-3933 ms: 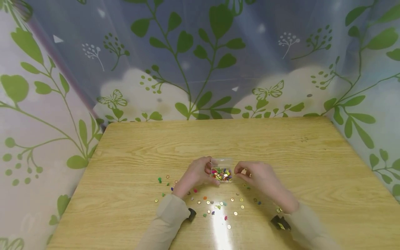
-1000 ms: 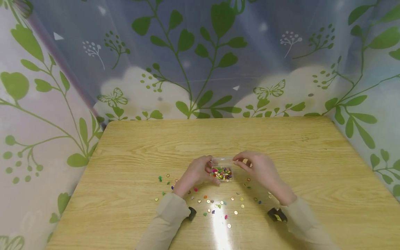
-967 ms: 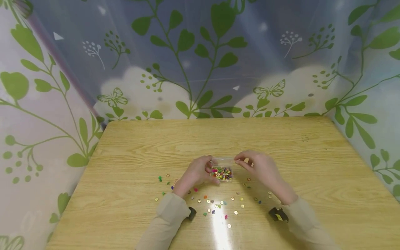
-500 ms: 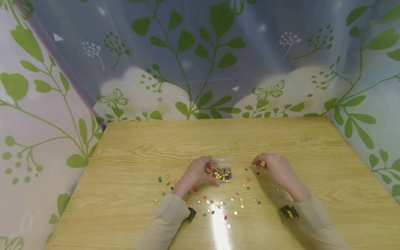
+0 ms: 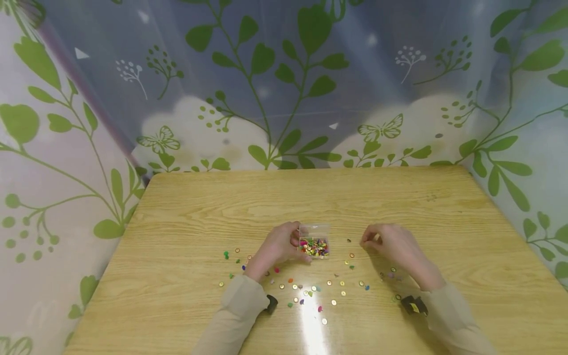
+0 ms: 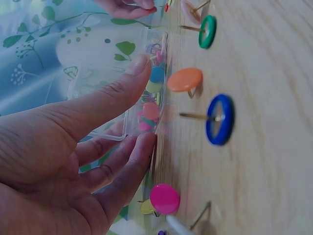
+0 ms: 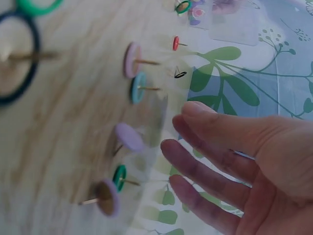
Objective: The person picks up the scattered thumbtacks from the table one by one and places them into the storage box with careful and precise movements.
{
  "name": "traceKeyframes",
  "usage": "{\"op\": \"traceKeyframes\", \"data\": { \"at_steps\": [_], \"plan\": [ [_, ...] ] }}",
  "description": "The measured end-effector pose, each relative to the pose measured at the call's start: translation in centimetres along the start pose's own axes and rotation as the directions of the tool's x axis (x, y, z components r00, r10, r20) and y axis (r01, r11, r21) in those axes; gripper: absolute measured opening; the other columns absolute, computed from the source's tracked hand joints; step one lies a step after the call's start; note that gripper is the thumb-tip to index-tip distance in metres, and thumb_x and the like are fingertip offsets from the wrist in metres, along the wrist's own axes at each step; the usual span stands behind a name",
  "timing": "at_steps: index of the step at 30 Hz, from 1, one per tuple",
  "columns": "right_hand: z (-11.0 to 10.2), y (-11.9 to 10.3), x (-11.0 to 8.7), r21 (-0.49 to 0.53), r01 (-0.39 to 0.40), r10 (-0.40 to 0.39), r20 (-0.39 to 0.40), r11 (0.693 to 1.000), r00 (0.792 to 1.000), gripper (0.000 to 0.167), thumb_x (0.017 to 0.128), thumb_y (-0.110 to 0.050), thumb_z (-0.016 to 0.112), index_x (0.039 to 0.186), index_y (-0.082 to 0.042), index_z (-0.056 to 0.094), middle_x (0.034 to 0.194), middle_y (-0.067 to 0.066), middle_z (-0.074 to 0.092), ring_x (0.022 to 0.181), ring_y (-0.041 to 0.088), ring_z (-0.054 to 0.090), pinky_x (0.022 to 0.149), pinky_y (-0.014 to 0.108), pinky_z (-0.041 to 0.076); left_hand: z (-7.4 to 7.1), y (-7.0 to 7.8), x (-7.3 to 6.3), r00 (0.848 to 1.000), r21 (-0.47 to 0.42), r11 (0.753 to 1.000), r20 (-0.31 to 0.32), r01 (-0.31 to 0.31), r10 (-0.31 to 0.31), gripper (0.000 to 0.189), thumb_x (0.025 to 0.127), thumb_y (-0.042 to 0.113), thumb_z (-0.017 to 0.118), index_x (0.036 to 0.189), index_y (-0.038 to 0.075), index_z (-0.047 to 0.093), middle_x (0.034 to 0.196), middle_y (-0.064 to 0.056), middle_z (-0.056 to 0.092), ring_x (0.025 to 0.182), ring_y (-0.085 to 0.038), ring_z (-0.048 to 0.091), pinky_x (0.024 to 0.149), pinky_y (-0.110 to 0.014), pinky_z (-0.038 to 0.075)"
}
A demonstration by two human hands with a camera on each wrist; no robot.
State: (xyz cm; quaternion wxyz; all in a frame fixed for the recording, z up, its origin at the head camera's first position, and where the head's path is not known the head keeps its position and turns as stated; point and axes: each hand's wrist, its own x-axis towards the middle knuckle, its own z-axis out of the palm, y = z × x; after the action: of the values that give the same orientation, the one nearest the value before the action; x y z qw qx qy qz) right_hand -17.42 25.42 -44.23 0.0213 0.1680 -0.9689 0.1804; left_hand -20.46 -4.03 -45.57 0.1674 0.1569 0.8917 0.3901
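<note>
Shifted out to three o'clock of the box gripped by the left hand, the right hand is seemingly closed on a red tack for pickup, with a nine-o'clock lift called for.

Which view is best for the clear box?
Head: the clear box shows nearly whole from above, lid open, colorful pins visible inside. Left wrist gives a closer side view, but it's partly covered. Right wrist catches only part of it, at the top edge.
</note>
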Motion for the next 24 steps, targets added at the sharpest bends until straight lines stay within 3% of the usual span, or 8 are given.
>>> {"op": "traceKeyframes", "data": {
  "at_steps": [6, 9, 19, 24],
  "plan": [
    [-0.3, -1.0, 0.3, -0.049, 0.018, -0.021, -0.056, 0.999, 0.998, 0.009, 0.085, -0.008, 0.079, 0.091, -0.015, 0.078, 0.082, 0.0, 0.075, 0.059, 0.007, 0.057, 0.048, 0.025, 0.041, 0.0, 0.0, 0.0, 1.0, 0.019, 1.0, 0.0, -0.008, 0.008, 0.06, 0.068, 0.022, 0.095, 0.12, 0.013, 0.066, 0.104, -0.001, 0.063, 0.091, -0.016, 0.057, 0.079, -0.031, 0.051],
    [-0.2, -1.8, 0.6, -0.059, 0.059, -0.062, -0.062, 0.997, 0.996, 0.009, 0.085, -0.01, 0.079, 0.09, -0.017, 0.078, 0.083, -0.001, 0.076, 0.061, 0.009, 0.063, 0.05, 0.027, 0.045, 0.0, 0.0, 0.0, 1.0, 0.017, 1.0, 0.002, -0.006, 0.006, 0.06, 0.069, 0.022, 0.095, 0.12, 0.014, 0.066, 0.104, -0.001, 0.062, 0.091, -0.016, 0.057, 0.078, -0.031, 0.051],
    [1.1, -5.3, 1.3, 0.017, 0.182, -0.179, -0.103, 0.983, 0.978, 0.009, 0.085, -0.015, 0.081, 0.086, -0.02, 0.073, 0.08, -0.005, 0.075, 0.063, 0.007, 0.067, 0.055, 0.024, 0.051, 0.0, 0.1, 0.0, 1.0, 0.024, 1.0, -0.001, -0.016, 0.016, 0.06, 0.068, 0.022, 0.095, 0.12, 0.013, 0.066, 0.101, 0.0, 0.063, 0.089, -0.015, 0.056, 0.077, -0.031, 0.051],
    [1.4, -6.4, 1.6, 0.046, 0.2, -0.193, -0.125, 0.979, 0.973, 0.011, 0.084, -0.017, 0.083, 0.086, -0.021, 0.073, 0.081, -0.006, 0.076, 0.063, 0.005, 0.067, 0.053, 0.02, 0.049, -0.1, 0.1, 0.0, 1.0, 0.024, 1.0, 0.0, -0.02, 0.02, 0.06, 0.069, 0.022, 0.095, 0.12, 0.013, 0.066, 0.101, 0.0, 0.063, 0.089, -0.015, 0.057, 0.077, -0.031, 0.051]
  ]
}}
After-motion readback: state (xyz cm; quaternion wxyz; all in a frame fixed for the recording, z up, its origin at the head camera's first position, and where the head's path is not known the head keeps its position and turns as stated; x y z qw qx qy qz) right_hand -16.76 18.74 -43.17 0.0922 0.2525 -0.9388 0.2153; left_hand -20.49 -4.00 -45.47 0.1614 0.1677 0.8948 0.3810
